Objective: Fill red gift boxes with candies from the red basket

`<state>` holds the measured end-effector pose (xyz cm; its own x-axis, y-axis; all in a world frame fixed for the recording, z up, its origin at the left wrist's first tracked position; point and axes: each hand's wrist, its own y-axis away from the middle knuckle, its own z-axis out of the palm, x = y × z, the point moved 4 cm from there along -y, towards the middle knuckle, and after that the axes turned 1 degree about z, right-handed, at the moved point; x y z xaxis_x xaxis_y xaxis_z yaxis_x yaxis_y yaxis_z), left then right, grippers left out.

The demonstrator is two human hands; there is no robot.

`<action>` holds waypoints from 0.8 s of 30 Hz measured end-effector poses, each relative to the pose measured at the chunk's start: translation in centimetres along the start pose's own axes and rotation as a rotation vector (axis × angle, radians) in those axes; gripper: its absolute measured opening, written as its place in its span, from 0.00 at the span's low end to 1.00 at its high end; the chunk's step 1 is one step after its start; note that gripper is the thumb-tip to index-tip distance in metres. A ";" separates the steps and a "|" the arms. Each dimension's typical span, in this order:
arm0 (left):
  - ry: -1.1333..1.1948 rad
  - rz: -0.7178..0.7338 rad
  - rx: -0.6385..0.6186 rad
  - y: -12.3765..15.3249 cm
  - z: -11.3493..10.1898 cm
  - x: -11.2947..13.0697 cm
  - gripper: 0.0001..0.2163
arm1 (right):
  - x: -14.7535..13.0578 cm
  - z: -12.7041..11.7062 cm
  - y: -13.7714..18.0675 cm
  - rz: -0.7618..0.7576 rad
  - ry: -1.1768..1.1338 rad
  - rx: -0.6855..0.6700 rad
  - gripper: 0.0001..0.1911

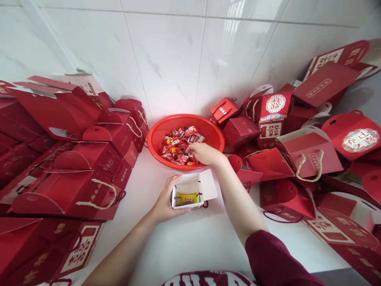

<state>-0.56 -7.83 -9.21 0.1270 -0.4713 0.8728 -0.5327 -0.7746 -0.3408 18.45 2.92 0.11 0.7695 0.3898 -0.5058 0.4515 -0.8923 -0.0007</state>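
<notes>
My left hand is wrapped around the left side of a small open gift box, white inside, its lid flap folded out to the right. In the box lies a yellow wrapped sweet, and the dark ends of its cords poke through the walls. Beyond the box stands a red plastic basket with many wrapped candies, mostly red. My right hand reaches over the basket's near rim, its fingers bent together down among the candies. Whatever its fingertips hold is hidden.
Red gift boxes with rope handles are stacked along the left. A looser heap of red boxes, some open, fills the right side. A white tiled wall rises right behind the basket. Everything stands on a white tabletop.
</notes>
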 end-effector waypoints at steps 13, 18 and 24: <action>-0.186 0.091 0.063 0.3 -0.4 0.6 0.43 | 0.8 2.7 -3.3 -0.078 -0.054 -0.029 0.16; -0.297 0.183 0.038 0.3 -0.5 1.6 0.43 | 1.2 0.8 -2.4 0.084 -0.044 0.289 0.14; -0.258 0.162 0.032 0.1 -0.4 1.3 0.43 | 2.2 0.9 -1.4 0.242 0.043 0.205 0.12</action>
<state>-0.80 -8.38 -8.01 0.2529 -0.6781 0.6901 -0.5374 -0.6916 -0.4826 19.10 4.80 -1.79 0.8637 0.1658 -0.4759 0.1558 -0.9859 -0.0609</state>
